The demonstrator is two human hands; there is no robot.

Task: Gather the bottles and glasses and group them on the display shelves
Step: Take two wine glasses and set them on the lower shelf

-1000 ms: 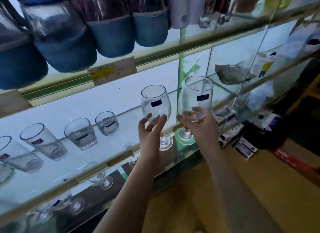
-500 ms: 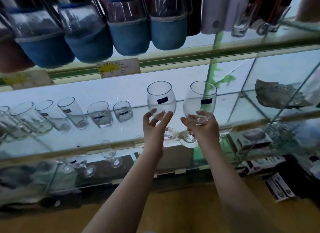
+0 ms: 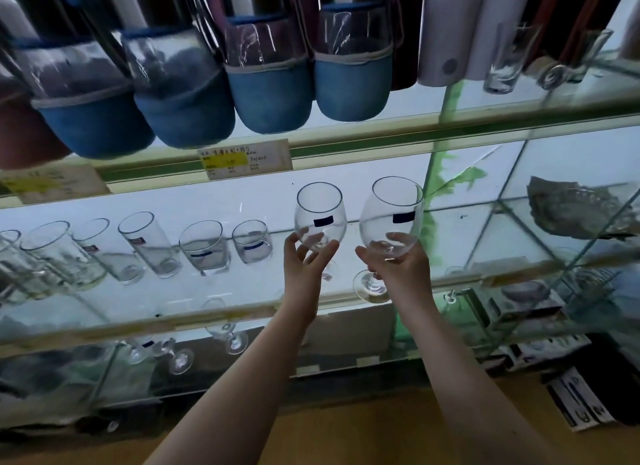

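Two clear stemmed wine glasses with dark labels are up at the middle glass shelf (image 3: 450,277). My left hand (image 3: 304,260) cups the bowl of the left wine glass (image 3: 320,215), whose foot is hidden behind the hand. My right hand (image 3: 398,264) grips the bowl of the right wine glass (image 3: 393,215); its foot (image 3: 370,288) hangs at the shelf's front edge. A row of several tumblers (image 3: 204,246) stands on the same shelf to the left. Bottles in blue sleeves (image 3: 273,84) fill the top shelf.
More stemmed glasses (image 3: 228,329) stand on the lower shelf. A grey glass dish (image 3: 575,208) sits in the right compartment, with boxes (image 3: 530,305) below it. Price tags (image 3: 242,158) line the shelf edges. A green-edged glass divider (image 3: 436,174) rises just right of the glasses.
The view has swung left and squared up to the shelves. Both hands keep their glasses at the middle shelf, side by side; the left glass sits a little further left along the shelf.
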